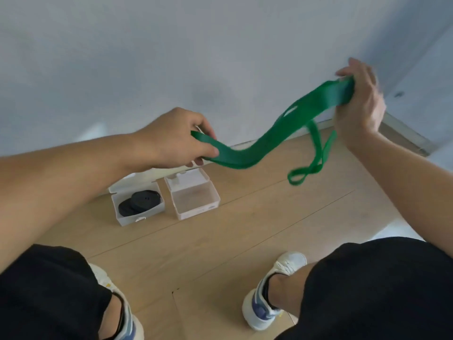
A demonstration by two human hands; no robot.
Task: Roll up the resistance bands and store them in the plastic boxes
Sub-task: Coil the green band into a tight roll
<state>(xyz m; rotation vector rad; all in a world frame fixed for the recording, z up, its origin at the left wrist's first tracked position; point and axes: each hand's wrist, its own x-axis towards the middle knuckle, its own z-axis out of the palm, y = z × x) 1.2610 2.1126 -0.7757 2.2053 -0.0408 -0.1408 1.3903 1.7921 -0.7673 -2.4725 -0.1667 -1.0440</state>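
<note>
Thumb and fingertips of the left hand (176,137) pinch one end of a green resistance band (277,132), the flat strap passing between the thumb on its near side and the curled fingers on its far side, with a short tail poking out above the knuckles. The right hand (360,99), raised higher and toward the wall, has its fingers curled over the band's other gathered part, the strap bunched against the palm; its fingertips are blurred. Between the two hands the band sags in a slack S-shaped curve, held in the air above the floor. From below the right hand a narrower length of the same band hangs down and ends in a twisted loop, clear of the wooden floor (245,241).

Under the left hand, two clear plastic boxes stand side by side on the floor against the foot of the pale wall (171,57), lids hinged open toward it. The left box (137,203) holds a coiled black band (141,201); the right box (196,197) appears to hold nothing. The green band touches neither box.

The person crouches, black shorts (46,290) at both lower corners and white-and-blue sneakers (269,290) planted on the boards.
</note>
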